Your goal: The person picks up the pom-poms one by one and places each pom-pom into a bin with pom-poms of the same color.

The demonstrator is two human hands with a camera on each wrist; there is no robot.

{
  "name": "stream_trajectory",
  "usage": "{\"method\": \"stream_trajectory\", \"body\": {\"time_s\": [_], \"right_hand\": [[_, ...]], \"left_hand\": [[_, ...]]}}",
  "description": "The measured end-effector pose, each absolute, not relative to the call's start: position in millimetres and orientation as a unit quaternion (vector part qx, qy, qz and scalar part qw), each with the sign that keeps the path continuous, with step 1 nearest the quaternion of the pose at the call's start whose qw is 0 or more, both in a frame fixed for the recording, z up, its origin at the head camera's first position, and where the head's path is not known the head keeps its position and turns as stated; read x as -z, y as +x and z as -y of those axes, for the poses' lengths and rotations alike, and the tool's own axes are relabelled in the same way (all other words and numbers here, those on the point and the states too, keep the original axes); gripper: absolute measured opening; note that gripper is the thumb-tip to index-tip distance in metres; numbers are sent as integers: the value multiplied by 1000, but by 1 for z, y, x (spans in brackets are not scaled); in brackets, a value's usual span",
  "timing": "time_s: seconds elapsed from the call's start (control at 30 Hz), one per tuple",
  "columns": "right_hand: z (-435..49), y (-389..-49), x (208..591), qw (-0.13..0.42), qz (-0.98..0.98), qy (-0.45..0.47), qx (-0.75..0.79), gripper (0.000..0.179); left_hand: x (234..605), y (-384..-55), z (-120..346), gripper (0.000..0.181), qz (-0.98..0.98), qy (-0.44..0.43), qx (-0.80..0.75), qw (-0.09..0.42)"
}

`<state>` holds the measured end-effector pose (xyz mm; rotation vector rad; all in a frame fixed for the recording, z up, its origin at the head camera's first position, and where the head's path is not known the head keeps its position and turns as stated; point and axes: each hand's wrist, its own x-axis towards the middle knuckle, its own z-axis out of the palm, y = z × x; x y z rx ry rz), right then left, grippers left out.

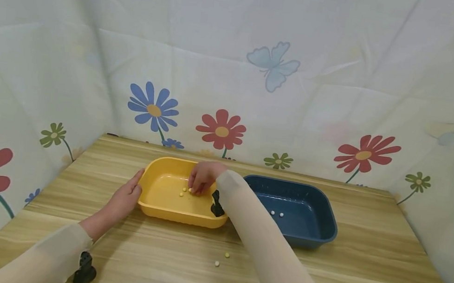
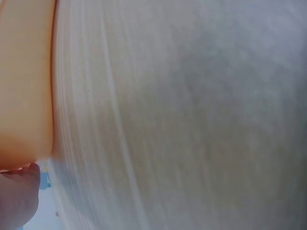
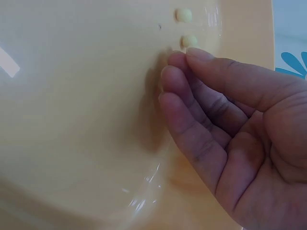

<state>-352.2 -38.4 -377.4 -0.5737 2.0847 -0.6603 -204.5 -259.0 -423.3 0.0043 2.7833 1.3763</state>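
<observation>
My left hand rests against the left side of a yellow tray, its fingers lying along the outer wall and rim. In the left wrist view, part of that hand shows beside the tray's wall. Inside the tray, my right hand has thumb and fingertips drawn together; a small pale ball shows at their tips in the head view. Two small yellow balls lie on the tray floor just past the thumb in the right wrist view.
A dark blue tray stands right of the yellow one, with two white balls visible inside; my right forearm partly covers it. On the wooden table lie a yellow ball and a white ball. A flowered cloth hangs behind.
</observation>
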Motion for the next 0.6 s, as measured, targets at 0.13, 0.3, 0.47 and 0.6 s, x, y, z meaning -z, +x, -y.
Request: {"method": "stream_trajectory", "body": {"time_s": [0.13,0.3,0.47,0.6], "right_hand": [[39,-351,378,419,-840,-231,256,6],[39,-351,381,416,-843,-231,250,7],[40,-351,382,411,-847,-230,249,9],[39,-349,377,415,-846,-233,241,15]], "left_hand": [[423,-204,259,59,-895,3,-446,17],[423,-204,259,59,-895,5,-446,17],[424,-204,259,59,-897,3,-441,16],[425,-205,259,59,-898,-1,-439,20]]}}
